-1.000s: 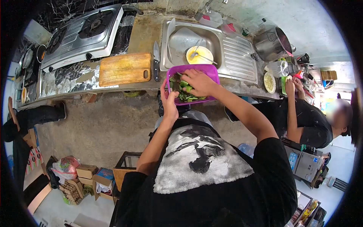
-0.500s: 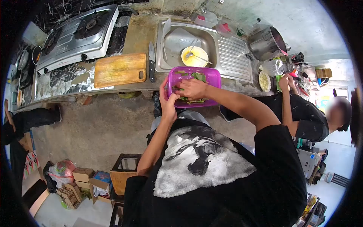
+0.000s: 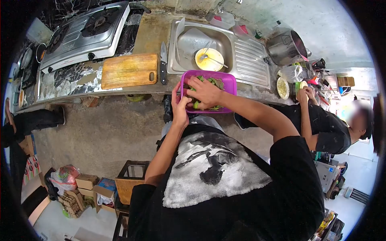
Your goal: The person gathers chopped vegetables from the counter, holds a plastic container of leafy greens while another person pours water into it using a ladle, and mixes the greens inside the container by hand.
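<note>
A purple plastic container (image 3: 230, 85) with chopped green vegetables (image 3: 218, 83) is at the counter's front edge, just below the sink. My left hand (image 3: 179, 105) grips its left side, with the thumb over the rim. Inside the container, my right hand (image 3: 204, 93) lies on the greens with its fingers spread; some fingertips are hidden among the pieces. Behind it, a yellow-stained bowl (image 3: 209, 60) holding a spoon sits in the sink. To the left are a knife (image 3: 163, 64) and a wooden cutting board (image 3: 129, 71).
A gas stove (image 3: 84, 38) stands at the left and a large steel pot (image 3: 286, 47) at the right. Beside a plate of chopped food (image 3: 282, 88), a co-worker's hands (image 3: 306, 94) are busy. Another person's legs (image 3: 38, 121) show at the far left.
My right hand has shifted among the greens, which lie differently in the container. My left hand stays on its side. The camera view has shifted slightly.
</note>
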